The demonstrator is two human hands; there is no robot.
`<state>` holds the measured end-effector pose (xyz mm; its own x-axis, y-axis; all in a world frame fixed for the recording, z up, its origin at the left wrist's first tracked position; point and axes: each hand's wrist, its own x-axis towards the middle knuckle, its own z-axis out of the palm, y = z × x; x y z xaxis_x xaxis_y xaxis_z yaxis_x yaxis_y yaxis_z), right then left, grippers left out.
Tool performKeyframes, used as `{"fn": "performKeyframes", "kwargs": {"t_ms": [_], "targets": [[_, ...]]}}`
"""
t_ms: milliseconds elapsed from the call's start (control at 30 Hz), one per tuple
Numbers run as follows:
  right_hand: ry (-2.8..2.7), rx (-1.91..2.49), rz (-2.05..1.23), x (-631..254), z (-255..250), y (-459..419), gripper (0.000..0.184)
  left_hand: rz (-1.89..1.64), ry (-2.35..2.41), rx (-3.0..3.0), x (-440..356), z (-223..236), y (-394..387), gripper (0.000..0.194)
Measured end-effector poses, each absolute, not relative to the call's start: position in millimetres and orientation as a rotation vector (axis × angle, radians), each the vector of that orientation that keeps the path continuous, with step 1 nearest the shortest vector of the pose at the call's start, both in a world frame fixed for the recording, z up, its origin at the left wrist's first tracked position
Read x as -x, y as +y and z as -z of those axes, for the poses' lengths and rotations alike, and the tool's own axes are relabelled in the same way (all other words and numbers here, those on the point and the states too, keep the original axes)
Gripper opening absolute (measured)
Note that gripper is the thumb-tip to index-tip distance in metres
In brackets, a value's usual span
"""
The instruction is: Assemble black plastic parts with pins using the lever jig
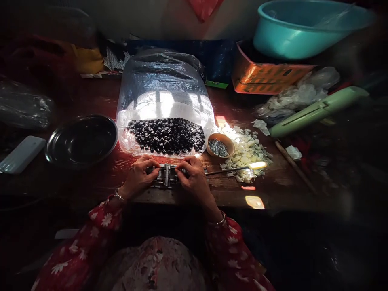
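My left hand and my right hand grip opposite ends of a small metal clamping jig at the table's front edge, and my fingers hide part of it. A thin metal rod runs from beside my right hand across a heap of pale chips. Just beyond my hands, a clear plastic bag holds many black round beads. A small tan bowl of metal pins stands by the bag.
A dark metal bowl and a white rectangular device lie to the left. To the right are a wooden stick, a pale green plastic object, crumpled plastic, an orange box and a teal basin.
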<state>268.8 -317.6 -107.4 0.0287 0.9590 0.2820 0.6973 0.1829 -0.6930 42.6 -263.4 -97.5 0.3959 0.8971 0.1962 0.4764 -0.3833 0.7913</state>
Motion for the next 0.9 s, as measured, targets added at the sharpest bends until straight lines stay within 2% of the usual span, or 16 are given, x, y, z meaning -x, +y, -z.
{"fn": "performKeyframes", "kwargs": {"t_ms": [233,333,467,633,767,900], "targets": [[-1.754,1.618,-0.556,-268.3,101.0,-312.2,0.007,-0.815,1.178,-2.004,-43.2,100.8,-264.8,0.015],[-1.753,1.506,-0.636,-275.9,95.9,-313.9,0.005,-0.840,1.142,-2.015,-39.0,106.4,-262.1,0.015],[-1.602,1.458,-0.584,-309.5,86.5,-311.7,0.015,-0.901,1.088,-2.043,-36.3,116.2,-257.8,0.016],[-1.495,1.927,-0.163,-375.3,78.6,-282.1,0.019,-0.950,1.080,-2.069,-36.1,122.3,-256.8,0.016],[-1.583,2.317,-0.132,-399.5,80.7,-252.4,0.020,-0.959,1.099,-2.071,-36.4,124.5,-256.7,0.017],[-1.677,2.423,-0.151,-398.0,84.7,-237.1,0.018,-0.969,1.090,-2.086,-36.2,125.4,-256.7,0.017]]}}
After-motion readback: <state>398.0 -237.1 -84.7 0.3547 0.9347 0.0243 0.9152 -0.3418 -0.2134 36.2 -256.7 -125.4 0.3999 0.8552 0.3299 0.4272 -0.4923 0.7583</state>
